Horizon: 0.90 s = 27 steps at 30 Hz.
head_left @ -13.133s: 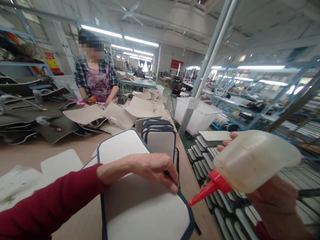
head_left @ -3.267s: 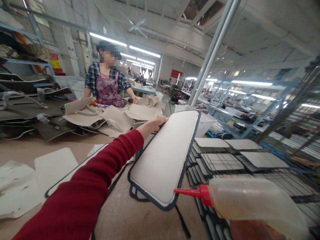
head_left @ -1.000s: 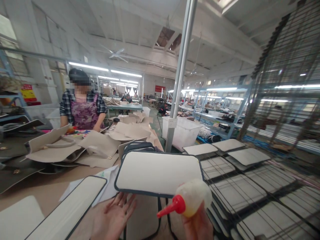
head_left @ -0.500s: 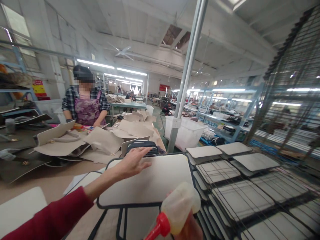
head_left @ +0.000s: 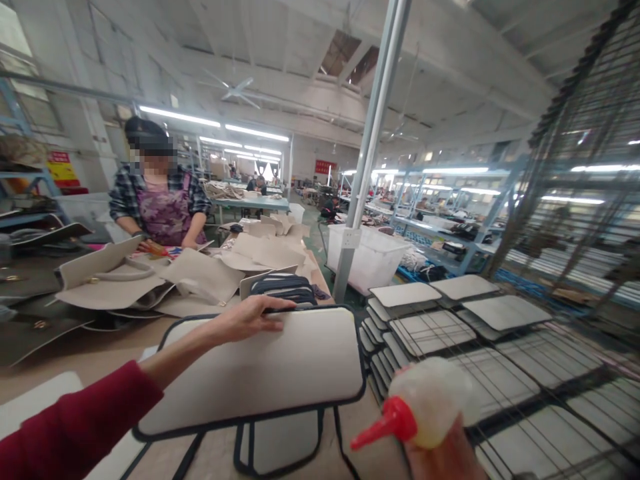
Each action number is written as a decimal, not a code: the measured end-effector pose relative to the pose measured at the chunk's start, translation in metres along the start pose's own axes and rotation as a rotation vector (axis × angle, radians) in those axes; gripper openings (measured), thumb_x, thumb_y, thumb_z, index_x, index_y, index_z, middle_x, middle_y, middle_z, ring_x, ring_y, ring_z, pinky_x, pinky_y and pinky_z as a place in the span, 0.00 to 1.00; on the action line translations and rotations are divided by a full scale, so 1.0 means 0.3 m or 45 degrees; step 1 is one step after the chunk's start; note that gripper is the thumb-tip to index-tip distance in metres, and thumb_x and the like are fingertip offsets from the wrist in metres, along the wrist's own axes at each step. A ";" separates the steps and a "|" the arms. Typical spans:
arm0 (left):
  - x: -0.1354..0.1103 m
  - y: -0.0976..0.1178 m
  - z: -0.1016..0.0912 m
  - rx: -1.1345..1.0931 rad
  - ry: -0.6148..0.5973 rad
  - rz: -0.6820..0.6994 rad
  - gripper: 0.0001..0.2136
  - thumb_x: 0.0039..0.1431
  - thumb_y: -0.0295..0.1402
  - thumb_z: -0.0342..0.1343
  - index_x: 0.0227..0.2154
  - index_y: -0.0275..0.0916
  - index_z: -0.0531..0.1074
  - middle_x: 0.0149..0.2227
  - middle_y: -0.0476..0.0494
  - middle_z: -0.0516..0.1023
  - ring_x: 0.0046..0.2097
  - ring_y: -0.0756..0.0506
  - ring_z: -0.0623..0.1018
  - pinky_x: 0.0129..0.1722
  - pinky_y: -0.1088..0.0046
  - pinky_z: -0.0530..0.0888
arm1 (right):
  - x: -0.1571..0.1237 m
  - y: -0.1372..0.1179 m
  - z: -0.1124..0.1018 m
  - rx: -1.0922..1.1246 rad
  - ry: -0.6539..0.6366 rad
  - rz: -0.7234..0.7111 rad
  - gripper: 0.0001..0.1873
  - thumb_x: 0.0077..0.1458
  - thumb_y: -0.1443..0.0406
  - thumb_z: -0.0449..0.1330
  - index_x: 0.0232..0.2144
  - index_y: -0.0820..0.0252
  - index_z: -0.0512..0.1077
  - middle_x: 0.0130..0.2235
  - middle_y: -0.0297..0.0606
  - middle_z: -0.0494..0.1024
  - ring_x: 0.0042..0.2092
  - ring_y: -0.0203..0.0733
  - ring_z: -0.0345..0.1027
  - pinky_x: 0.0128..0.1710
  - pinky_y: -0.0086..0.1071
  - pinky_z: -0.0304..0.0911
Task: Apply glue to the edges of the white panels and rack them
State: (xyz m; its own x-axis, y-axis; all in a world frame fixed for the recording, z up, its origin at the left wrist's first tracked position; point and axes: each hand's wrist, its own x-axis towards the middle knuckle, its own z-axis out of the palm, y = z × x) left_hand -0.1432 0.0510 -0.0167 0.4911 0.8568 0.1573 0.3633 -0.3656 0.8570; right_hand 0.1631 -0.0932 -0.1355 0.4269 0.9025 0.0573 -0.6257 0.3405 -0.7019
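My left hand (head_left: 253, 319) pinches the top edge of a cream panel with dark edging (head_left: 260, 373), the thumb on its front face and the fingers at the rim. That panel is tilted up towards me over the table. My right hand (head_left: 445, 450), at the lower right, is wrapped round a translucent squeeze bottle (head_left: 437, 393) with a red nozzle, which points left and slightly down. The bottle stands clear of the panel's right edge. Beneath the panel shows a smaller cream piece with dark edging (head_left: 285, 440).
Stacks of cream panels (head_left: 505, 367) lie on a wire rack at the right. Dark folded pieces (head_left: 283, 288) sit behind my panel. Beige bag parts (head_left: 205, 277) cover the table's far left, where a co-worker (head_left: 160, 193) stands. A metal post (head_left: 367, 160) rises ahead, beside a white bin (head_left: 367, 260).
My left hand has closed on the panel's top edge, and the panel has shifted left and down. My right hand has moved right with the squeeze bottle, away from the panel.
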 end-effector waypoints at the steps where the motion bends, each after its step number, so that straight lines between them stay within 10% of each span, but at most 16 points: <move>1: -0.017 0.003 -0.008 -0.027 -0.036 -0.036 0.22 0.42 0.30 0.65 0.45 0.39 0.78 0.49 0.41 0.77 0.51 0.38 0.75 0.49 0.69 0.70 | 0.020 -0.052 0.021 -0.007 0.088 -0.100 0.22 0.51 0.52 0.62 0.49 0.44 0.71 0.49 0.36 0.75 0.49 0.46 0.70 0.47 0.37 0.69; 8: -0.089 0.020 -0.050 -0.044 -0.339 -0.097 0.22 0.47 0.33 0.64 0.48 0.41 0.75 0.46 0.45 0.79 0.46 0.41 0.77 0.43 0.75 0.72 | 0.136 -0.259 0.221 -0.222 0.036 -0.591 0.27 0.30 0.56 0.73 0.37 0.54 0.75 0.41 0.37 0.78 0.53 0.51 0.65 0.59 0.50 0.51; 27: -0.139 0.065 -0.096 -0.219 -0.498 -0.168 0.21 0.46 0.36 0.64 0.47 0.42 0.76 0.40 0.47 0.81 0.41 0.42 0.78 0.42 0.74 0.72 | 0.096 -0.282 0.244 -0.322 -0.134 -0.445 0.36 0.28 0.56 0.73 0.45 0.53 0.73 0.44 0.46 0.77 0.41 0.55 0.73 0.55 0.60 0.50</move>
State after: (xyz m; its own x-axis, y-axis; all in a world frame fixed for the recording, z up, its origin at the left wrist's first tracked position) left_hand -0.1793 0.0187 0.0075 0.7239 0.6779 -0.1283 0.3224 -0.1679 0.9316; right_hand 0.1805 -0.0767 -0.0224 0.5072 0.7709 0.3853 -0.2703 0.5668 -0.7783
